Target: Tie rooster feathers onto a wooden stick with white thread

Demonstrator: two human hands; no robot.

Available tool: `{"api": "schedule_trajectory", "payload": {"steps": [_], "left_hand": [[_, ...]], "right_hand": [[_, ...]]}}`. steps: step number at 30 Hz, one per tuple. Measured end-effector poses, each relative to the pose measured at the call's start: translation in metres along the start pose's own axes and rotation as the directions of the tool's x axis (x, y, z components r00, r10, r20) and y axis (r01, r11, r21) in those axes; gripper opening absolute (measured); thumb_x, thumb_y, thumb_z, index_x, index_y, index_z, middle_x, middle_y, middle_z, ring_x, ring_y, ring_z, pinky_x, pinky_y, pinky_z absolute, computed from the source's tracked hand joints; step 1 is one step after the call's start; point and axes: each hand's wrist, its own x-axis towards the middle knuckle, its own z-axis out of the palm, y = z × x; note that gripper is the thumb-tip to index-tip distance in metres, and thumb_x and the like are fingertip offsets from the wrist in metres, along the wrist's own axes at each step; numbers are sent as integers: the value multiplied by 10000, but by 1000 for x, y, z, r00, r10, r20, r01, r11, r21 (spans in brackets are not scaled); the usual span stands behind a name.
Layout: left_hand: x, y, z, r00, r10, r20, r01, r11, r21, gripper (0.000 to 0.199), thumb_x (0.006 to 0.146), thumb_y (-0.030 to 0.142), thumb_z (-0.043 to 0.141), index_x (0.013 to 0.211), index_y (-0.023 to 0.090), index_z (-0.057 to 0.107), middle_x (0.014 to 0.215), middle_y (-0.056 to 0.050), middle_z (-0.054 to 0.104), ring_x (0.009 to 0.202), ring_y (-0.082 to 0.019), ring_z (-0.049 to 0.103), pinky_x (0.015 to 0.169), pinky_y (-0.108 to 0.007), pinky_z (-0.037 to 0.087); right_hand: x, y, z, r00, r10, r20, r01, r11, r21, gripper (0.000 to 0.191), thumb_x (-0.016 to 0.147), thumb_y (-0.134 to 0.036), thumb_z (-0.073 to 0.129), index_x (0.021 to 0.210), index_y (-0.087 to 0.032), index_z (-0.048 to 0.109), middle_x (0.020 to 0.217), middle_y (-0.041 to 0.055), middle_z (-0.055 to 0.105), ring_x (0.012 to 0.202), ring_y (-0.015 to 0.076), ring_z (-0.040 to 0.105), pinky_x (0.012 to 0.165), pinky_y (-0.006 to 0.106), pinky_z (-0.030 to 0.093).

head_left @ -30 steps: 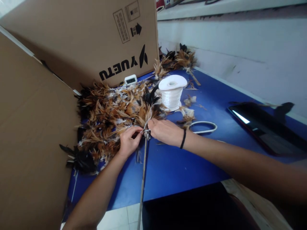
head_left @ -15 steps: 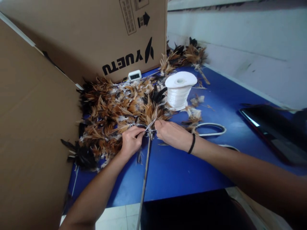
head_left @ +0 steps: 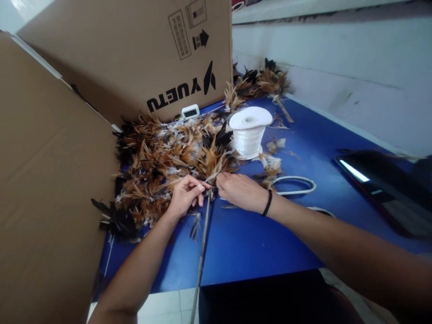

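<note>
My left hand (head_left: 186, 194) pinches a thin white string (head_left: 213, 176) at the base of a feather bunch (head_left: 211, 157). Just across from it, my right hand (head_left: 238, 190) is closed at the same binding, with a bit of string running to its fingers; the fingertips are partly hidden. Between the hands, the bunch sits on the top end of a thin stick (head_left: 203, 247), which slants down past the table's front edge. Brown and black feathers (head_left: 151, 157) lie in a heap to the left of the bunch. Behind my right hand stands a white spool of string (head_left: 249, 135).
White-handled scissors (head_left: 293, 179) lie right of my right hand, partly under the forearm. A dark phone (head_left: 381, 193) rests further right on the blue table (head_left: 256, 252). Cardboard (head_left: 118, 58) walls off the left and back, with a small digital timer (head_left: 191, 111) before it.
The fingers of my left hand have opened out a little around the pinched string. My right hand stays closed at the binding. The whole view has shifted slightly.
</note>
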Motion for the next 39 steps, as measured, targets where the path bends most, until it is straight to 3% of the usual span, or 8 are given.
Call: {"api": "schedule_trajectory", "payload": {"steps": [4,9,13,19,24,33,39], "left_hand": [[1,1,3,998,-13,65,8,997,74,217,822,319,613,795,171,457,750,-15,671,423,-50,534,358,-149,331],[-1,-3,9,997,71,-40,-56,954,295,231,776,308,663,808,182,472,646,43,588,458,-53,507,449,-172,406],[-4,-5,12,989,144,-25,-120,899,421,167,789,305,645,850,182,550,687,24,606,490,-65,532,477,-182,441],[-6,-3,16,989,138,-58,-103,908,407,152,815,309,615,881,173,614,634,19,612,484,-82,556,477,-192,453],[-8,1,19,982,162,-98,-111,912,394,114,854,298,562,879,188,565,682,18,631,520,-82,567,501,-191,452],[-9,15,25,942,336,-2,-235,664,710,117,832,190,569,862,184,682,797,-31,684,685,-130,618,657,-243,486],[-10,20,34,968,251,27,-176,599,781,126,768,90,581,802,167,675,697,-10,630,646,-117,569,618,-218,434]], "right_hand": [[-2,5,5,997,-37,-62,43,995,88,136,847,-200,426,878,-159,552,855,72,670,756,198,632,604,273,344],[-4,5,10,988,-78,-130,100,981,167,106,833,-182,433,824,-166,538,819,57,640,725,171,591,622,262,337],[-3,4,13,978,-85,-188,128,964,231,58,802,-144,477,793,-157,533,807,54,606,722,146,549,655,244,351],[0,4,17,963,-4,-268,130,882,454,82,747,-97,522,706,-166,508,625,-30,504,568,92,450,563,210,311],[-1,2,15,950,-7,-312,176,839,515,101,747,-76,529,693,-161,518,615,-42,488,559,82,428,563,203,313],[-4,1,13,966,7,-259,125,862,491,84,778,-90,505,743,-160,536,672,-20,529,606,100,468,605,219,343],[-6,-3,17,973,-28,-230,117,915,386,95,798,-79,473,761,-159,506,713,7,532,654,125,487,639,246,347]]}}
